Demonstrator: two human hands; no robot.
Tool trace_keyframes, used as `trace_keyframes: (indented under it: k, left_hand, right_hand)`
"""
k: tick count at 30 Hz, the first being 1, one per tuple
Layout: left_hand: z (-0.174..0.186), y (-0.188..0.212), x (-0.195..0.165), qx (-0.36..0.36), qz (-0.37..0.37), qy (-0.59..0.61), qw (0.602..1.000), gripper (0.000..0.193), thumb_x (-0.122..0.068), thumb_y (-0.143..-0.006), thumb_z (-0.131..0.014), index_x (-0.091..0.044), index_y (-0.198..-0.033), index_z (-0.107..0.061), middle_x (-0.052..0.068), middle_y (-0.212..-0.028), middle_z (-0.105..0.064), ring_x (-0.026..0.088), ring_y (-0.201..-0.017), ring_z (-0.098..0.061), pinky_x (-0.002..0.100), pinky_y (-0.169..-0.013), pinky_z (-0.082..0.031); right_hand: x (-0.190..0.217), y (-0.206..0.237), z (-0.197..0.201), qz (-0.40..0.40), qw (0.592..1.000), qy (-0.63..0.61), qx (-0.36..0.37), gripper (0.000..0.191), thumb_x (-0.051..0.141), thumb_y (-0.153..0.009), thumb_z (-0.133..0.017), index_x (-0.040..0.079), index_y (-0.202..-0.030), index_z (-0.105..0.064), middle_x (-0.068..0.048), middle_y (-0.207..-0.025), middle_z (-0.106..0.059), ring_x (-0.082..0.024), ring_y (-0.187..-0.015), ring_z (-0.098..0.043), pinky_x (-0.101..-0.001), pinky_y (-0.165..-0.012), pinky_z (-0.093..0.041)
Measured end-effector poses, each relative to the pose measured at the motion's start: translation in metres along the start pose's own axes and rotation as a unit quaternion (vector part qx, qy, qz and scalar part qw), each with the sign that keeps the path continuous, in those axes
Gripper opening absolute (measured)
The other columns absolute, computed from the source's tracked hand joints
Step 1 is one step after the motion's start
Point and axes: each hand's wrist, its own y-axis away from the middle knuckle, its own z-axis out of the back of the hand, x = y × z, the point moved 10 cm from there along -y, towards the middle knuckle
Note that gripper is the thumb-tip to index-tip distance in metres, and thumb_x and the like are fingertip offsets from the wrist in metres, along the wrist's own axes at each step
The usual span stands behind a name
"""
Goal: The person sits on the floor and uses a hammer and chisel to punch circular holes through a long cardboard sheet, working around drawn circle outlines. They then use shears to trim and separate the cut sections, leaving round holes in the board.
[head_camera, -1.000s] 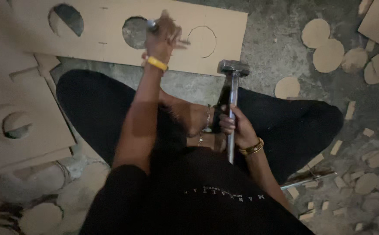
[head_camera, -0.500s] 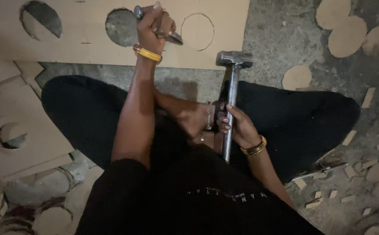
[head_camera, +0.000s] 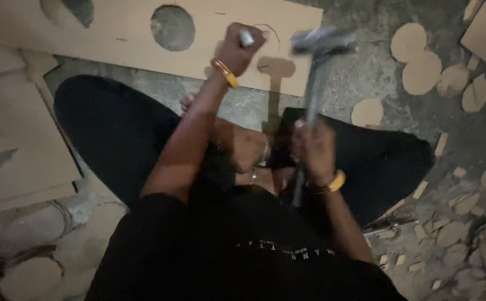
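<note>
With left hand [head_camera: 237, 50] clamped round the chisel [head_camera: 246, 38] standing on the board [head_camera: 142, 53] at the marked circle and right hand [head_camera: 314, 149] fisted on the raised hammer [head_camera: 320, 42], best struck squarely, fingers low.

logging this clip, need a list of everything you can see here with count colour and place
board with round holes: one, tan, flat on the floor ahead of the knees
metal punch or chisel: one, grey, upright on that board in the left grip
hammer: one, grey head, motion-blurred, raised right of the punch
stacked boards: a few, tan, far left
cut-out discs: many, tan, scattered on the floor at right
small offcuts: many, tan, lower right floor
floor: grey, rough
bangles: one yellow on each wrist
left hand: closed round the punch
right hand: closed round the hammer handle
</note>
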Motion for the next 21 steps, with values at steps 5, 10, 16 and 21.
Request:
trace_keyframes:
  k: [5,10,16,21]
  left_hand:
    - [-0.021,-0.005,-0.013,0.129,0.022,-0.091,0.987,0.038,-0.022,-0.097,-0.077,0.001,-0.072,-0.06,0.016,-0.067,-0.06,0.026,-0.059,-0.052,0.039,-0.062,-0.048]
    - [-0.019,-0.013,-0.028,0.109,0.026,-0.049,0.993,0.039,-0.024,-0.095,-0.076,0.0,-0.069,-0.06,0.014,-0.07,-0.064,0.027,-0.061,-0.06,0.04,-0.062,-0.049]
    - [-0.002,-0.014,-0.035,0.017,-0.058,-0.08,0.995,0.024,-0.024,-0.091,-0.078,-0.003,-0.08,-0.072,0.015,-0.08,-0.072,0.032,-0.075,-0.068,0.042,-0.07,-0.053]
    - [-0.003,-0.01,-0.005,0.01,0.018,-0.019,1.0,0.026,-0.027,-0.091,-0.077,-0.004,-0.088,-0.067,0.011,-0.08,-0.069,0.026,-0.073,-0.065,0.039,-0.067,-0.051]
  right_hand:
    - [0.176,0.026,0.063,0.387,0.917,0.017,-0.093,0.018,0.023,-0.104,-0.061,0.008,-0.097,-0.054,0.001,-0.065,-0.051,-0.011,-0.05,-0.046,-0.0275,-0.044,-0.04]
    - [0.251,0.079,0.069,0.6,0.775,-0.002,-0.198,0.018,0.022,-0.103,-0.063,0.006,-0.101,-0.056,-0.004,-0.068,-0.053,-0.015,-0.052,-0.049,-0.0313,-0.047,-0.042]
    - [0.088,-0.01,-0.051,0.186,0.885,0.425,-0.023,0.02,0.022,-0.102,-0.065,0.003,-0.106,-0.058,-0.009,-0.071,-0.056,-0.021,-0.055,-0.051,-0.0359,-0.051,-0.044]
    - [-0.053,0.022,0.01,-0.143,0.988,0.064,-0.011,0.024,0.026,-0.101,-0.063,0.01,-0.088,-0.05,0.001,-0.059,-0.046,-0.011,-0.045,-0.043,-0.029,-0.039,-0.036]
